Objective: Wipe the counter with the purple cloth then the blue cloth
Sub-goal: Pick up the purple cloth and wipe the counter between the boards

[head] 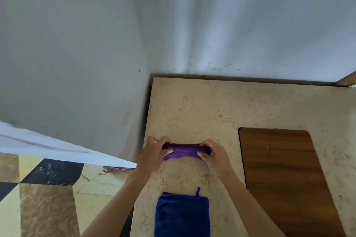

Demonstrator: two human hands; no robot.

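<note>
The blue cloth (182, 215) lies folded at the marble counter's (192, 106) near edge. Beyond it, left hand (154, 152) and right hand (213, 155) pinch the bunched purple cloth (185, 151); flatten it, then press evenly.

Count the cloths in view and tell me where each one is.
2. The purple cloth is bunched between the left hand and right hand over the counter. The blue cloth lies flat nearer the camera. None seems hidden.
</note>
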